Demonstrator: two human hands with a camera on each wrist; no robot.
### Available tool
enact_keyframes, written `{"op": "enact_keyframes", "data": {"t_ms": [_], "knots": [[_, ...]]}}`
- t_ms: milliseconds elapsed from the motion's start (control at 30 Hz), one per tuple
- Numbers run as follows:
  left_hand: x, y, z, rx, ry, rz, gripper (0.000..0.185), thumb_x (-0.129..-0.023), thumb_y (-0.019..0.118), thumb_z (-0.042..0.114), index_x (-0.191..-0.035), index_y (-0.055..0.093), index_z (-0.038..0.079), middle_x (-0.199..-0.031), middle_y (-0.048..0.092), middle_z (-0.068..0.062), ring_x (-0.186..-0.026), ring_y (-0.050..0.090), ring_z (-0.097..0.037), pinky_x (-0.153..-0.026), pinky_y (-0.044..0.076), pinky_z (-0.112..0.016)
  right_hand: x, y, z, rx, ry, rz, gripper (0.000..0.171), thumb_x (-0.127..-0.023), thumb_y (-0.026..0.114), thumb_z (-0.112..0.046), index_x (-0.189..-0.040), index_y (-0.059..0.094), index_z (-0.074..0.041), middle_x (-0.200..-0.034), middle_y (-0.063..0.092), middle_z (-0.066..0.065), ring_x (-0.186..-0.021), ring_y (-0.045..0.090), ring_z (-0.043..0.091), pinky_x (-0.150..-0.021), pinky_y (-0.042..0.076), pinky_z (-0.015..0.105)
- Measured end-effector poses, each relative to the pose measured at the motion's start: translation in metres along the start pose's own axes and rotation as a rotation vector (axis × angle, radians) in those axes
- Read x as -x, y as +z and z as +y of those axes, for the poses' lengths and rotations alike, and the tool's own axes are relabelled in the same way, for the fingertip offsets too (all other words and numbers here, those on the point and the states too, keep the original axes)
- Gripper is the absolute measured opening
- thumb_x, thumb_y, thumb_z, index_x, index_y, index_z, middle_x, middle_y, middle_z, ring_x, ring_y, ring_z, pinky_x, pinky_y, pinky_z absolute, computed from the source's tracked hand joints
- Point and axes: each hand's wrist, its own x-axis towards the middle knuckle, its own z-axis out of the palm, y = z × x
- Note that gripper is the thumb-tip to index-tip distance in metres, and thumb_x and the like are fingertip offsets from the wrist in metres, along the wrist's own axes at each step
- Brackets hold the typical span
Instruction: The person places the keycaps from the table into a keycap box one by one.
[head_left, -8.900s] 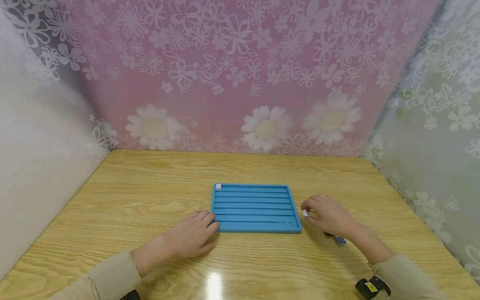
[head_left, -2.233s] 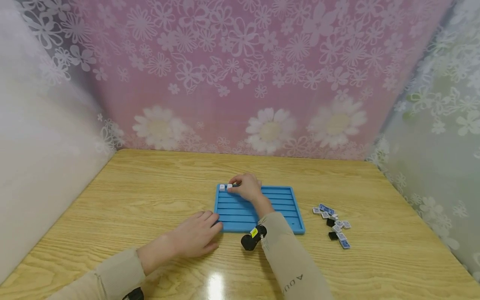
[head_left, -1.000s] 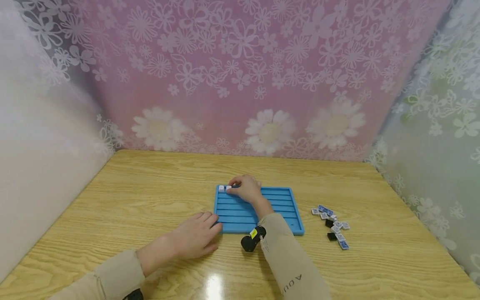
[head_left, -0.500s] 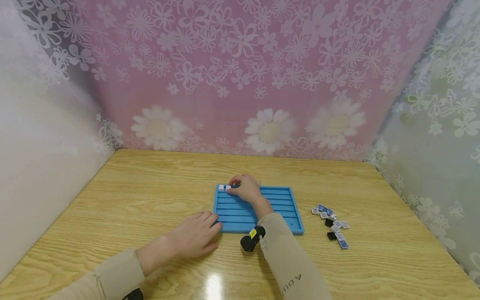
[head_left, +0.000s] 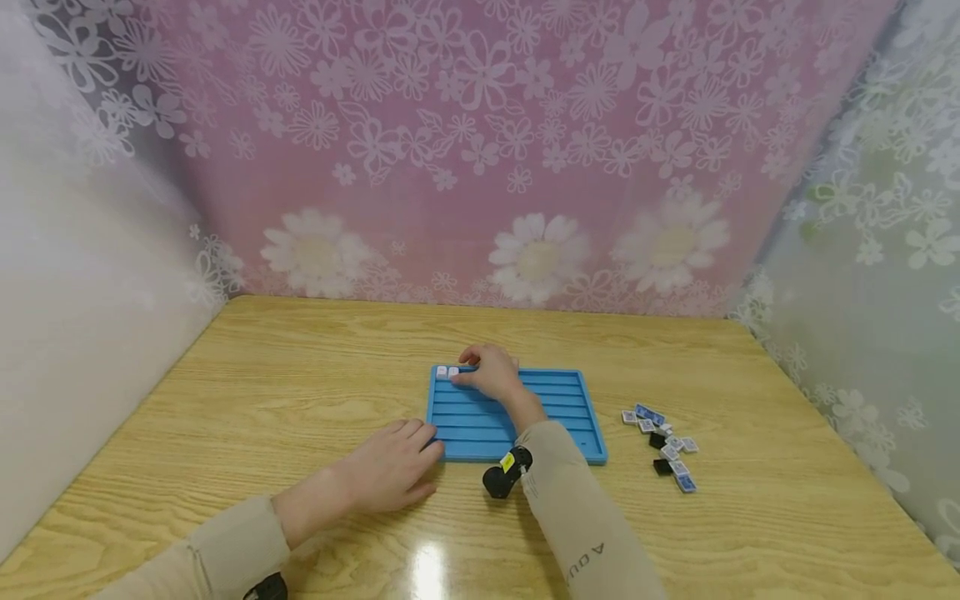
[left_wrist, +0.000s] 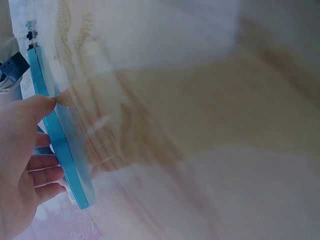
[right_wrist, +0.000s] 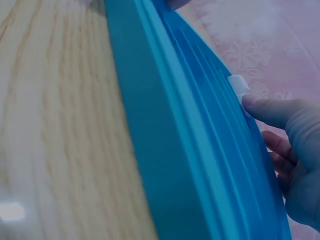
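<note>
A blue ridged tray [head_left: 558, 414] lies on the wooden table. Two white keycaps stand in its back left corner: the first keycap [head_left: 442, 372] in the corner, the second keycap [head_left: 453, 372] right beside it. My right hand [head_left: 491, 372] reaches across the tray and pinches the second keycap; in the right wrist view the thumb [right_wrist: 267, 110] presses on it and the other fingers are partly hidden. At the tray's front left corner my left hand [head_left: 390, 468] rests with relaxed fingers on the rim, the thumb on the table in front.
Right of the tray lies a loose pile of white keycaps [head_left: 670, 452], with blue pieces [head_left: 649, 414] and black pieces [head_left: 662, 467] among them. A flowered pink curtain [head_left: 420, 167] hangs behind the table, and pale sheets [head_left: 877, 275] flank it.
Since 8.9 seconds ago the right hand has brought the second keycap from the tray's right side to the back row. It has since slid left against the first. The left hand stays put.
</note>
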Motion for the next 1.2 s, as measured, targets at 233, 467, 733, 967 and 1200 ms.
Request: {"op": "enact_keyframes", "data": {"t_ms": [233, 467, 733, 967, 1200], "knots": [[0.000, -0.001, 0.000, -0.003, 0.000, -0.002, 0.039, -0.088, 0.056, 0.046, -0.105, 0.052, 0.011, -0.098, 0.049, -0.003, -0.093, 0.047, -0.019, -0.087, 0.044, -0.033, 0.005, -0.016, 0.004, -0.131, -0.055, -0.038, 0.037, -0.081, 0.073, -0.024, -0.111, 0.062, -0.006, -0.108, 0.059, 0.009, -0.098, 0.053, 0.024, -0.081, 0.045, 0.039], [0.001, -0.002, 0.000, 0.008, 0.008, 0.022, 0.039, -0.087, 0.059, 0.044, -0.105, 0.054, 0.009, -0.098, 0.049, -0.004, -0.093, 0.049, -0.020, -0.086, 0.045, -0.034, 0.017, -0.044, 0.013, -0.092, -0.121, -0.090, 0.036, -0.089, 0.063, -0.027, -0.116, 0.059, -0.004, -0.106, 0.057, 0.008, -0.091, 0.051, 0.023, -0.077, 0.044, 0.039], [0.003, -0.005, 0.001, 0.042, -0.012, 0.009, 0.038, -0.088, 0.059, 0.040, -0.104, 0.054, 0.007, -0.106, 0.051, -0.006, -0.097, 0.048, -0.020, -0.089, 0.044, -0.035, 0.037, -0.076, 0.025, 0.066, -0.222, -0.101, 0.037, -0.092, 0.057, -0.029, -0.118, 0.058, -0.002, -0.108, 0.056, 0.011, -0.096, 0.052, 0.025, -0.082, 0.044, 0.040], [0.004, -0.006, 0.000, 0.053, -0.036, -0.024, 0.043, -0.088, 0.058, 0.041, -0.109, 0.053, 0.004, -0.113, 0.052, -0.010, -0.105, 0.049, -0.023, -0.093, 0.042, -0.037, 0.063, -0.102, 0.040, 0.206, -0.303, -0.030, 0.037, -0.090, 0.061, -0.029, -0.116, 0.058, -0.003, -0.105, 0.058, 0.013, -0.096, 0.054, 0.027, -0.079, 0.045, 0.043], [0.002, -0.005, 0.001, 0.053, -0.030, -0.049, 0.045, -0.089, 0.056, 0.043, -0.112, 0.053, 0.004, -0.115, 0.052, -0.010, -0.107, 0.049, -0.023, -0.094, 0.041, -0.037, 0.087, -0.122, 0.081, 0.335, -0.348, 0.076, 0.033, -0.083, 0.070, -0.029, -0.106, 0.064, -0.005, -0.099, 0.058, 0.010, -0.096, 0.049, 0.029, -0.080, 0.040, 0.048]]}}
